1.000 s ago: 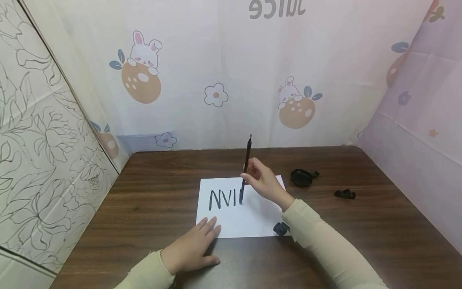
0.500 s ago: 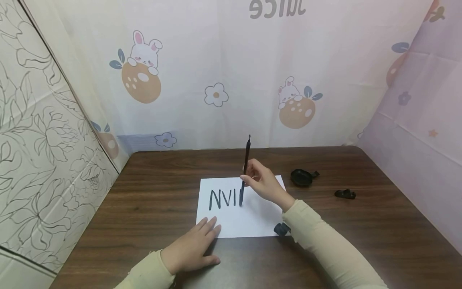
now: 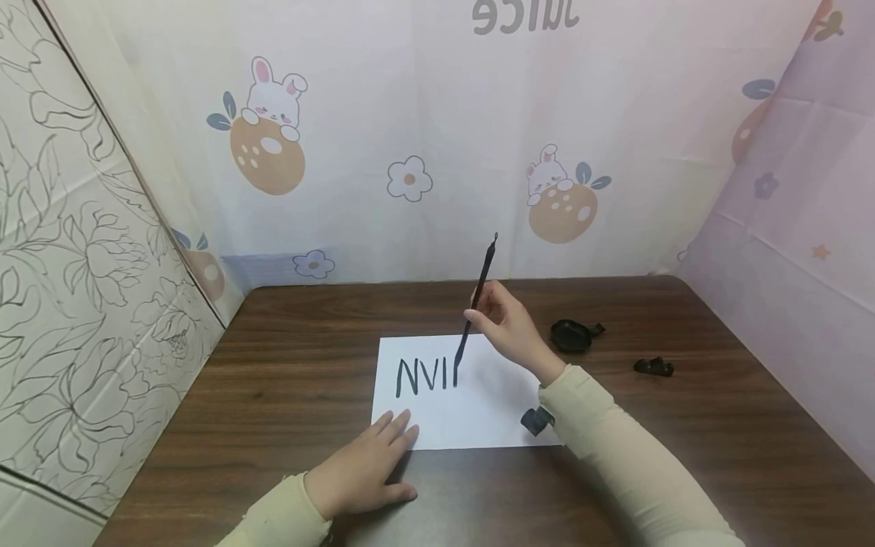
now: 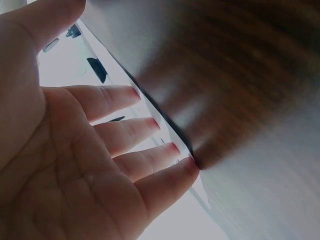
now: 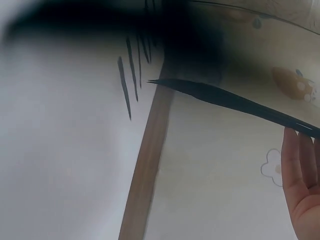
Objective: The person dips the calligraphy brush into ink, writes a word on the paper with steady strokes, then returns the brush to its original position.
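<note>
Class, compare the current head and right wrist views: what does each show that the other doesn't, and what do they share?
Only the head view: the left hand with fingertips on the paper, and, to the paper's right, the black dish and small black object.

Only the right wrist view: the bristle tip tapering to a bare point; in the head view it blends into the black strokes.

Both: right hand holding the brush, strokes, paper, table and printed curtain.

Long pale-cream sleeves (image 3: 639,460), small black camera (image 3: 536,421) by right cuff (image 3: 576,399)
</note>
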The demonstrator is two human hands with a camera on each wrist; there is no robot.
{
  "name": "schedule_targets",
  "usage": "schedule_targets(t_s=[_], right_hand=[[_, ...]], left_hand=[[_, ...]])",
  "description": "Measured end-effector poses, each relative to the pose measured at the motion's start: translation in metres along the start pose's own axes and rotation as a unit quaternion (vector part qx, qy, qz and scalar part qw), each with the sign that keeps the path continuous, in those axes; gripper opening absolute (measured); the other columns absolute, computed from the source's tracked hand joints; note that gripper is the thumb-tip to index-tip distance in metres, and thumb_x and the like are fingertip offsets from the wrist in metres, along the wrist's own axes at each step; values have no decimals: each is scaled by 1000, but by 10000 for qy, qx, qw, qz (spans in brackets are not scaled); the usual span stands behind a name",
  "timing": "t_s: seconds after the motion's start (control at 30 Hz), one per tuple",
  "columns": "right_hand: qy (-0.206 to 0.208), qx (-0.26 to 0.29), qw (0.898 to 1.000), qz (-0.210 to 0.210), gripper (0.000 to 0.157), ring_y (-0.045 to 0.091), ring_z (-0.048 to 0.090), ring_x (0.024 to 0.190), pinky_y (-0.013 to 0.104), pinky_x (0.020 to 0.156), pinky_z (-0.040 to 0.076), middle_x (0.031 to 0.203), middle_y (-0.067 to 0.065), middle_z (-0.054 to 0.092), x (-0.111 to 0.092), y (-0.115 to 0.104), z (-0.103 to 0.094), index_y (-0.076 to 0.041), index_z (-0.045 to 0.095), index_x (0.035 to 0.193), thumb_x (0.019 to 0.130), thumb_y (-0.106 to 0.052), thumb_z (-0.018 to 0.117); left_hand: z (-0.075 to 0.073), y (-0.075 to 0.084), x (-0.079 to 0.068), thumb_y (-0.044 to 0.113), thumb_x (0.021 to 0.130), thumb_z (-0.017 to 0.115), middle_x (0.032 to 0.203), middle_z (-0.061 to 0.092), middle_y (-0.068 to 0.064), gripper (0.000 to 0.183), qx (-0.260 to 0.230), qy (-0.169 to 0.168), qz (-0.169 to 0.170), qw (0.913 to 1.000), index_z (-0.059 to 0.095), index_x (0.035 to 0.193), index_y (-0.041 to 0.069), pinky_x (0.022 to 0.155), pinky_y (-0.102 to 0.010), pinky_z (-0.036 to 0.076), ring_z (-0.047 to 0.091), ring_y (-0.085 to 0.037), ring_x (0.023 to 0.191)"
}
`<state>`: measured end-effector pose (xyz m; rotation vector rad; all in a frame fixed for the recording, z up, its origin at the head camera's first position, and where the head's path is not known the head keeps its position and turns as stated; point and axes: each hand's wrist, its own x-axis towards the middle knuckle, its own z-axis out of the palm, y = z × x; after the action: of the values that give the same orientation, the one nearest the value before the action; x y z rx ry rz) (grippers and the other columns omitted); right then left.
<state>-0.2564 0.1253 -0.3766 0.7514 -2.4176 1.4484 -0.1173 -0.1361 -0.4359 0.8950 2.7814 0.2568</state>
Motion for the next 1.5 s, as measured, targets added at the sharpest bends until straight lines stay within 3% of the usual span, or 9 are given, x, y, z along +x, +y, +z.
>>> schedule_targets(t_s=[0.2, 0.63, 1.1, 1.5], right_hand=[[255, -21, 9996, -99, 20, 21, 61, 79, 24, 68, 55, 92, 11, 60, 5, 8, -2, -5, 53, 108, 94, -14, 65], [508, -197, 9985, 4, 19, 20, 62, 80, 27, 69, 57, 93, 10, 63, 9, 24, 6, -6, 53, 108, 94, -11, 64], [445, -231, 9987, 53, 23, 20, 61, 81, 26, 68, 57, 93, 11, 63, 7, 29, 7, 2, 53, 111, 95, -11, 63], [302, -531, 9980, 134, 21, 19, 59, 83, 24, 70, 55, 95, 9, 62, 4, 26, 3, -7, 53, 114, 96, -13, 63]], left_hand=[[1, -1, 1, 55, 87, 65, 159, 33, -15, 80, 49, 10, 17, 10000, 42, 149, 9, 115, -52, 34, 33, -40, 145], [-1, 0, 1, 54, 87, 65, 159, 32, -16, 80, -40, -13, 6, 10000, 41, 149, 9, 115, -53, 34, 32, -41, 145], [1, -1, 1, 55, 87, 64, 159, 31, -15, 81, -34, -7, 5, 10000, 41, 149, 9, 115, -53, 34, 31, -40, 145], [0, 0, 1, 54, 87, 65, 159, 32, -16, 81, -35, 14, 15, 10000, 41, 149, 8, 115, -53, 34, 32, -41, 145]])
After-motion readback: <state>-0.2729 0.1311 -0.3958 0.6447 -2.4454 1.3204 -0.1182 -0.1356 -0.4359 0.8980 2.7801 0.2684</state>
